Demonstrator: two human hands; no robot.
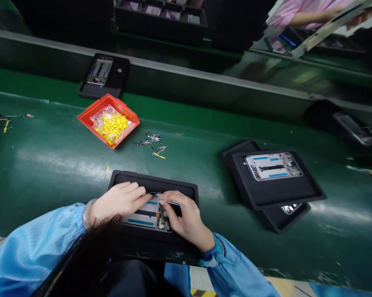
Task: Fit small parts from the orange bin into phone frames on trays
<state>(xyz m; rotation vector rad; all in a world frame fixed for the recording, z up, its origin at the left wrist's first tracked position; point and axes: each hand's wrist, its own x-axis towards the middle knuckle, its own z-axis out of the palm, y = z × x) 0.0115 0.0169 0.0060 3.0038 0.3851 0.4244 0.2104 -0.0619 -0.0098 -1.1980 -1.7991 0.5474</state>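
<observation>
One phone frame (153,222): likely light, stiff, fragile; I'd hold rims. Right grip (187,220) grasps tweezers (177,203) by frame's far edge; left grip (119,202) beside, can't tell if pinching.

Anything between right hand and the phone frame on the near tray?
Nothing visible blocks it. The right hand is at the phone frame, holding slim tweezers. A small dark piece shows between both hands; contact with the frame is unclear. The red bin sits beyond, aside.

Our left hand (122,202) hides part of the phone frame (142,218) beneath it; far beyond our grip, the view's top edge cuts off a co-worker's pink sleeve (286,14).
</observation>
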